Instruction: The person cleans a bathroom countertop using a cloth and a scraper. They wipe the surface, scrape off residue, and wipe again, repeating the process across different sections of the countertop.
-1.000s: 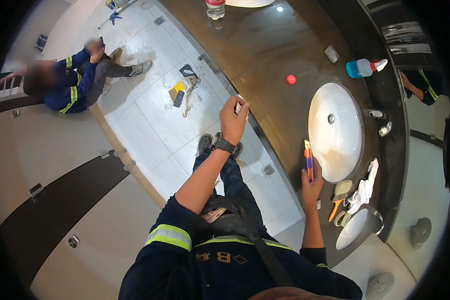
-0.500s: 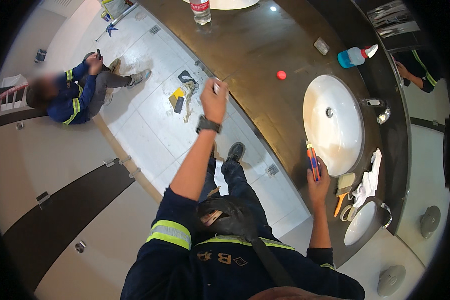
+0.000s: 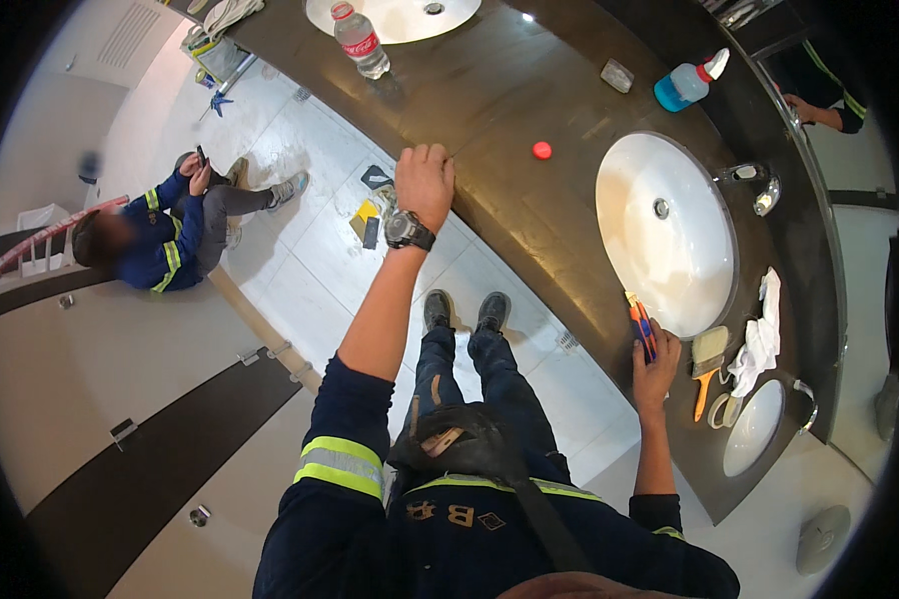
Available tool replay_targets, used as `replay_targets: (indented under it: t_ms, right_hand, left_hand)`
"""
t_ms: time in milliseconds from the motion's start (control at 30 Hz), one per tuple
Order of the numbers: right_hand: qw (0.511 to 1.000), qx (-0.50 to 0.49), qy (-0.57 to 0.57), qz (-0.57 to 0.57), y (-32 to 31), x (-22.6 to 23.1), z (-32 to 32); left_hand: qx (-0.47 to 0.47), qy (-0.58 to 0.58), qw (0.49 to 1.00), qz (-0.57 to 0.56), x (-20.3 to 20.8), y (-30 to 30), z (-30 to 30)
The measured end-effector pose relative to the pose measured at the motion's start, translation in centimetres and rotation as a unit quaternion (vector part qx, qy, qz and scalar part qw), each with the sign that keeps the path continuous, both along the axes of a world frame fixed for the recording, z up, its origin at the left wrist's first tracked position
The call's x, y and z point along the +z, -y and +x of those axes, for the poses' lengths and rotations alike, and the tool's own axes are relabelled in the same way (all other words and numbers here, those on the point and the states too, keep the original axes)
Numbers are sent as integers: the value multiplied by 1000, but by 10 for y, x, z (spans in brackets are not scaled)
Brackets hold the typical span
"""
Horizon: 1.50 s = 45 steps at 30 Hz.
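My right hand (image 3: pixel 655 365) is closed around an orange and blue utility knife (image 3: pixel 642 329), its tip pointing away from me beside the near rim of the white oval basin (image 3: pixel 614 205). At the front edge of the dark counter (image 3: pixel 509 200), my left hand (image 3: pixel 426 188) is held back-up with its fingers curled under. Whatever it holds, if anything, is hidden. Right of the knife lie a paintbrush (image 3: pixel 707 357) with an orange handle, a white cloth (image 3: pixel 759 339) and a roll of tape (image 3: pixel 725 409).
A red cap (image 3: pixel 541 150), a clear bottle (image 3: pixel 363 45), a small clear packet (image 3: pixel 617 76) and a blue spray bottle (image 3: pixel 684 86) stand or lie on the counter. Scrapers (image 3: pixel 367 222) lie on the floor. A seated co-worker (image 3: pixel 175 235) holds a phone at the left.
My left hand has turned back-up and lowered to the counter edge; the small white thing seen in it before is out of sight. My right hand keeps the knife near the basin. The view has shifted.
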State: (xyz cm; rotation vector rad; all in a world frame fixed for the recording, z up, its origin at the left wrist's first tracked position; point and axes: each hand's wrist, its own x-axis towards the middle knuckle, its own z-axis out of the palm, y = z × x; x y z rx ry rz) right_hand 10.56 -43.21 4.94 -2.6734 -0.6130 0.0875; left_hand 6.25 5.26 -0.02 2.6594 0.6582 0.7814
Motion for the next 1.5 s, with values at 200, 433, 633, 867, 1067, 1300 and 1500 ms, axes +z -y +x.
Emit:
replay_targets:
  t_ms: [200,433,633,867,1067,1300,1500]
  right_hand:
    - [1000,-11,1,12,-2,4,-3]
    - [1000,-11,0,27,2,0,-3]
    - [999,-15,6,29,2,-4,-2]
    - [1000,-14,-2,21,2,5,0]
    - [1000,-10,-4,13,4,4,2]
    - [1000,-11,3,5,1,10,2]
    - [987,34,-21,154,-77,49,8]
  left_hand:
    - [-208,-19,974,-92,-17,107,-9]
    - [-199,-126,970,-54,-2,8,-34]
    - [-160,-147,976,-26,-8,4,-45]
    - [-150,-120,979,-68,-3,29,-54]
    - [-254,-198,939,-119,16,99,-75]
    - [-187,-145,968,-89,17,72,-60]
    - [-108,-135,983,-69,24,58,-41]
